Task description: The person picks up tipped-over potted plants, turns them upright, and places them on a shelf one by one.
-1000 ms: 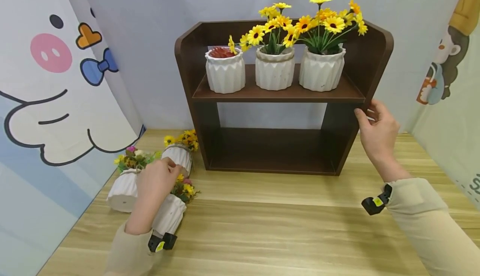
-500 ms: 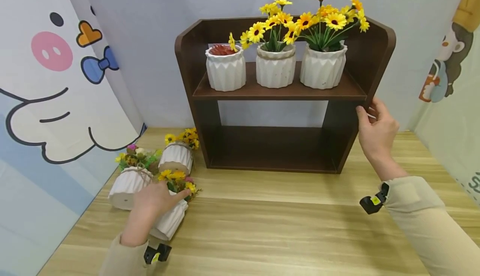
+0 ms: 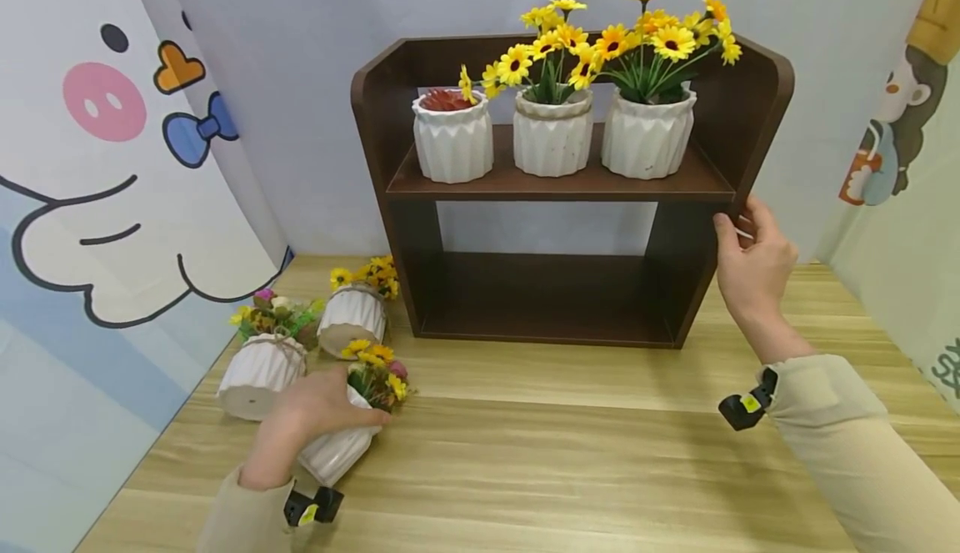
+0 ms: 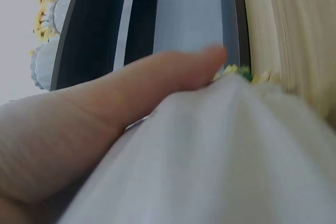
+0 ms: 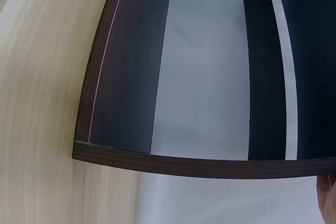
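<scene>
At the lower left, my left hand [image 3: 311, 409] grips a white fluted flowerpot [image 3: 337, 454] that lies tilted on the table. Yellow and pink artificial flowers [image 3: 378, 374] stick out of its far end. In the left wrist view the thumb lies along the white pot [image 4: 226, 150]; the other fingers are hidden. My right hand [image 3: 757, 273] holds the right side panel of a dark brown two-tier shelf [image 3: 558, 197], thumb at the front edge and fingers behind it. Only a bit of that hand [image 5: 326, 200] shows at the right wrist view's edge.
Two more white flowerpots lie tipped over at the left: one with mixed flowers [image 3: 258, 378], one with yellow flowers [image 3: 352, 317] close to the shelf. On the upper tier stand a red succulent pot [image 3: 453, 144] and two yellow daisy pots, middle [image 3: 552, 140] and right [image 3: 648, 140].
My left hand has come down and back from the rear pots to the nearest flowerpot and taken hold of it, shifting its flowers slightly right. The right hand stays on the shelf.
</scene>
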